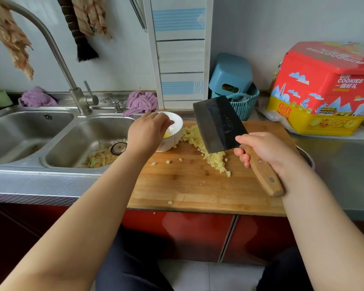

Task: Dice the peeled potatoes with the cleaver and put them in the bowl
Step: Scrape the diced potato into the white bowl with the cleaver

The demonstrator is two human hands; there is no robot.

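Note:
A pile of diced potato (213, 158) lies across the middle of the wooden cutting board (189, 187), with a few stray cubes nearer the front. At the board's far left corner stands a white bowl (176, 128) with some yellow potato inside. My left hand (148, 130) hovers over the bowl's mouth, fingers bent downward together; what is under them is hidden. My right hand (265, 150) grips the wooden handle of the cleaver (218, 124). Its dark blade is lifted off the board and tilted above the pile.
A double steel sink (76, 141) with potato peelings and a tall tap lies left of the board. A red and yellow cookie tin (324, 91) and a teal basket (245, 106) stand behind. A steel bowl's rim (307, 158) shows behind my right wrist.

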